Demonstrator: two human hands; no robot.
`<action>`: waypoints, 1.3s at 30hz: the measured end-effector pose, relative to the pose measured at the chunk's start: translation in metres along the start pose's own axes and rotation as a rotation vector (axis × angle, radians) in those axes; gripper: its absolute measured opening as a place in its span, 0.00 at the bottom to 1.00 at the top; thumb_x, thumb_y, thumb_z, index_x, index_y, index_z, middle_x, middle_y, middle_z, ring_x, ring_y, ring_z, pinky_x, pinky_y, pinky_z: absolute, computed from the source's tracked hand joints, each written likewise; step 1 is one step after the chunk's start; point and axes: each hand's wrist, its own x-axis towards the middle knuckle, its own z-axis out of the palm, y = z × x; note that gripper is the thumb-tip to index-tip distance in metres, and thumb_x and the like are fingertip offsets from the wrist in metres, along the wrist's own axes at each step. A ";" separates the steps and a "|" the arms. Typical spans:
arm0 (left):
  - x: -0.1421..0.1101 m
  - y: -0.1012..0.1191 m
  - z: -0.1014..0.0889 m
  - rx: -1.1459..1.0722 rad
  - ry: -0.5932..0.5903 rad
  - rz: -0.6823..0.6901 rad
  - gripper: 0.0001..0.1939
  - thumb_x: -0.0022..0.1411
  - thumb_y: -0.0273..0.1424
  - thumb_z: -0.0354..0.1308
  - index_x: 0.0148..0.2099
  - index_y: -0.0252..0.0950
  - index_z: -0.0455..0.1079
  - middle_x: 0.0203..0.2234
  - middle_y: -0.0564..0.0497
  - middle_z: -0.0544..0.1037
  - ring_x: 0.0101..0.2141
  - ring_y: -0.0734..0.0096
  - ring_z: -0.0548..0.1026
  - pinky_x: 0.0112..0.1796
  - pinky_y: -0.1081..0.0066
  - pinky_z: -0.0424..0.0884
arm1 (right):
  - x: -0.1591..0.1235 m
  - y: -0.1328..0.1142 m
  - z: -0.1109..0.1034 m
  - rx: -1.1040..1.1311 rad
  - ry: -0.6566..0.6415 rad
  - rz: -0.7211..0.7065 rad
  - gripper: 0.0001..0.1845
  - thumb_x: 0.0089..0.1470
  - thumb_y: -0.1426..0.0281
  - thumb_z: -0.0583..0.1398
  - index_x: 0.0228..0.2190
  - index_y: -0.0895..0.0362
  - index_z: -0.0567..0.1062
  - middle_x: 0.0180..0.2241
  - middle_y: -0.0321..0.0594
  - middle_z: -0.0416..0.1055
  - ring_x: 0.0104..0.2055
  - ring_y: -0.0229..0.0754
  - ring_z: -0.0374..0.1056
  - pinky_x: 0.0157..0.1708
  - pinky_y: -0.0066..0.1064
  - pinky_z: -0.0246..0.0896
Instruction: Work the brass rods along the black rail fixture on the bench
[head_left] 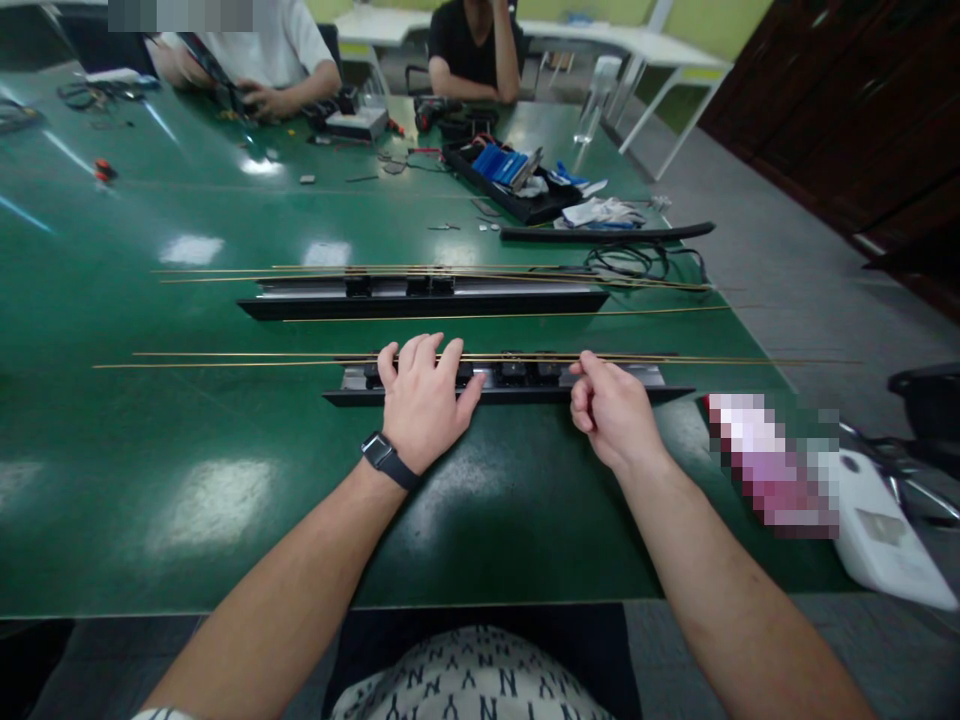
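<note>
A long black power-strip housing (637,378) with socket modules lies across the green table (187,420) in front of me. Thin brass rods (225,359) run along its top. My left hand (422,400), with a dark watch on the wrist, lies flat on the housing's left part, fingers stretched out over the rods. My right hand (611,410) is closed in a pinch on a brass rod near the housing's middle right.
A second black housing (420,300) with more brass rods lies farther back. Behind it are a black tray of blue parts (510,180), cables (637,262) and a long black cover (607,233). Two people sit at the far side. A white device (877,530) rests at the right edge.
</note>
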 end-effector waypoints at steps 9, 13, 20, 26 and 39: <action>0.000 0.000 0.000 0.016 0.007 0.009 0.22 0.72 0.44 0.54 0.61 0.38 0.71 0.60 0.37 0.74 0.62 0.46 0.68 0.64 0.43 0.52 | 0.001 0.001 0.001 0.031 0.017 -0.015 0.16 0.58 0.58 0.67 0.31 0.57 0.72 0.13 0.28 0.63 0.09 0.30 0.51 0.08 0.21 0.42; 0.000 0.000 0.000 0.012 0.002 0.008 0.22 0.71 0.43 0.54 0.61 0.39 0.71 0.60 0.37 0.74 0.62 0.46 0.68 0.64 0.43 0.52 | 0.000 0.000 0.001 0.044 0.026 -0.009 0.15 0.59 0.59 0.66 0.30 0.56 0.71 0.13 0.28 0.63 0.09 0.30 0.50 0.08 0.21 0.43; 0.000 0.000 -0.001 -0.011 -0.003 0.003 0.22 0.71 0.43 0.54 0.61 0.39 0.71 0.60 0.37 0.74 0.62 0.46 0.67 0.64 0.43 0.51 | 0.001 0.000 0.001 0.030 0.041 -0.007 0.16 0.58 0.57 0.66 0.30 0.56 0.71 0.13 0.28 0.62 0.09 0.30 0.51 0.08 0.21 0.43; 0.000 0.000 0.000 -0.004 -0.001 0.003 0.22 0.72 0.43 0.53 0.61 0.38 0.71 0.60 0.37 0.74 0.62 0.46 0.67 0.64 0.43 0.51 | 0.000 -0.002 0.001 0.020 0.024 0.005 0.17 0.58 0.56 0.66 0.30 0.56 0.71 0.12 0.29 0.63 0.09 0.31 0.51 0.08 0.22 0.42; 0.000 0.000 0.000 -0.009 -0.001 0.002 0.22 0.71 0.43 0.54 0.61 0.39 0.71 0.59 0.37 0.74 0.62 0.46 0.68 0.64 0.42 0.51 | 0.001 0.000 0.001 0.019 0.010 -0.009 0.17 0.57 0.57 0.67 0.31 0.56 0.71 0.13 0.28 0.63 0.09 0.30 0.51 0.08 0.22 0.42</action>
